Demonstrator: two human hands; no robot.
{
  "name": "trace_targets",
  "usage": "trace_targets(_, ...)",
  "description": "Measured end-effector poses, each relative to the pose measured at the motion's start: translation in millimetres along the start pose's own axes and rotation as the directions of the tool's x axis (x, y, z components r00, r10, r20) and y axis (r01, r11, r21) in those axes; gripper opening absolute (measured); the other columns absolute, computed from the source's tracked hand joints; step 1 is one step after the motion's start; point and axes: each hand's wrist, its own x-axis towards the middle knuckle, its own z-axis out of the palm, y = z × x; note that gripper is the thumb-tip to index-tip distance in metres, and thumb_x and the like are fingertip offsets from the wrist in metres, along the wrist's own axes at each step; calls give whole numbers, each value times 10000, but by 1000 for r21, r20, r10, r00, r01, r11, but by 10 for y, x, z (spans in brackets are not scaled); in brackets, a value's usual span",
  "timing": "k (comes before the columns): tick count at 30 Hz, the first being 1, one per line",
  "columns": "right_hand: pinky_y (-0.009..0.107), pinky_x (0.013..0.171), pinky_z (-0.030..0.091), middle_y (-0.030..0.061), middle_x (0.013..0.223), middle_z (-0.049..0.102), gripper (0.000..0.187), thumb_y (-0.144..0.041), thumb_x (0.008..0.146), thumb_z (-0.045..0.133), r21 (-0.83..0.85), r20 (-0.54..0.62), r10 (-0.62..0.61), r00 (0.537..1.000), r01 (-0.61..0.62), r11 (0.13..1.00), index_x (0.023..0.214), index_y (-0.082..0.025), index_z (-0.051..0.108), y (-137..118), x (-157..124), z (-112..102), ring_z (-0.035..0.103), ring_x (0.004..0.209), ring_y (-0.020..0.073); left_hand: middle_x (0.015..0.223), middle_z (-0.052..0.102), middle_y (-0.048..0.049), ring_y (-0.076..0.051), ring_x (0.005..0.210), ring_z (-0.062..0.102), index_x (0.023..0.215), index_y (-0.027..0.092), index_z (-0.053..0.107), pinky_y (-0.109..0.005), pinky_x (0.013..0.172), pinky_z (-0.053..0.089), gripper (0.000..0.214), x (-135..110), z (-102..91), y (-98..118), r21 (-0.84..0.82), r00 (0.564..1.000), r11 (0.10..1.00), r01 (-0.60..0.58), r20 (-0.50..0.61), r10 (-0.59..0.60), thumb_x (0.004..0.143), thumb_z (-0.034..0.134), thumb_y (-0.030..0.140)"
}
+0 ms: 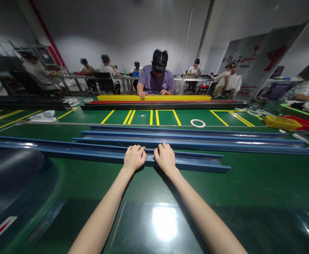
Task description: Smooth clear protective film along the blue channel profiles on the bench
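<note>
A long blue U-shaped channel [196, 163] lies across the green table in front of me, its open side up. My left hand [134, 157] is closed over it, fingers curled onto its far rim. Close beside it, my right hand [165, 158] grips the same channel in the same way, thumb turned inward. The fingertips of both hands are partly hidden behind the far edge. Just beyond, more blue channels [249, 144] lie side by side, nearly parallel to the one I hold.
Across the green table [265, 183] a person in a purple shirt [154, 79] leans over a yellow channel [117, 98]. A white tape roll [198, 123] lies ahead, yellow and red bins [282, 122] at right. A dark blue rounded object [14, 180] is at near left.
</note>
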Motion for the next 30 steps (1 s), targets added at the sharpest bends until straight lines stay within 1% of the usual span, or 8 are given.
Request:
trace_targets(2,263,749,358,77,860,568,194,-233,821,391,96,42,-56,998,52,994,804,-161,571,31,6,-25,486,846,173,852,657,-52,-194,812,566,911,175,648,-327,762,385,299,-6,-11,-86,2,1000,1000,25,-5,-24,803,371,208)
trace_targets(5,260,788,347,84,919,562,199,-230,820,389,170,38,-89,995,81,982,856,-154,569,171,-7,-103,488,879,166,874,660,-54,-195,830,566,915,180,651,-328,776,383,315,2,-28,-145,-1,999,999,51,7,-51,805,357,211)
trace_targets(8,275,777,338,72,885,580,220,-246,831,365,111,12,-65,998,63,992,827,-170,572,435,-33,-222,499,863,175,892,660,-54,-197,850,565,930,181,650,-327,787,381,335,13,-44,-187,-3,998,999,55,39,-54,810,340,215)
trace_targets(11,279,737,326,73,847,600,253,-255,842,337,2,-17,13,1000,-13,1000,803,-172,574,777,-64,-333,511,830,179,899,661,-48,-195,857,566,934,190,651,-321,789,382,342,8,-61,-275,13,996,998,60,64,-60,807,334,217)
trace_targets(15,270,686,312,74,774,605,284,-259,847,317,-126,28,56,998,-52,991,740,-173,565,1083,-120,-379,519,769,173,903,662,-38,-190,858,572,918,204,655,-313,803,387,335,-31,-82,-431,37,994,996,86,63,-88,803,341,219)
trace_targets(22,279,667,298,64,764,606,318,-256,859,288,-168,26,30,999,-25,985,728,-173,566,1035,-139,-293,518,744,170,947,656,-59,-193,903,573,957,168,642,-317,857,388,359,-93,-113,-473,33,992,993,112,50,-114,833,307,211)
trace_targets(27,308,812,292,61,891,607,234,-287,843,360,15,-49,-81,996,81,997,852,-184,570,1019,-184,-390,487,893,186,1129,578,-108,-233,1079,493,1081,158,572,-409,932,343,354,-138,-159,-352,-35,988,991,130,88,-127,865,313,265)
trace_targets(30,297,812,307,71,943,597,234,-300,851,362,118,-66,-156,986,163,980,898,-183,559,896,-305,-539,480,930,182,1202,511,-128,-247,1170,402,1086,158,556,-402,946,334,335,-236,-245,-187,-142,997,989,39,75,-29,860,346,289)
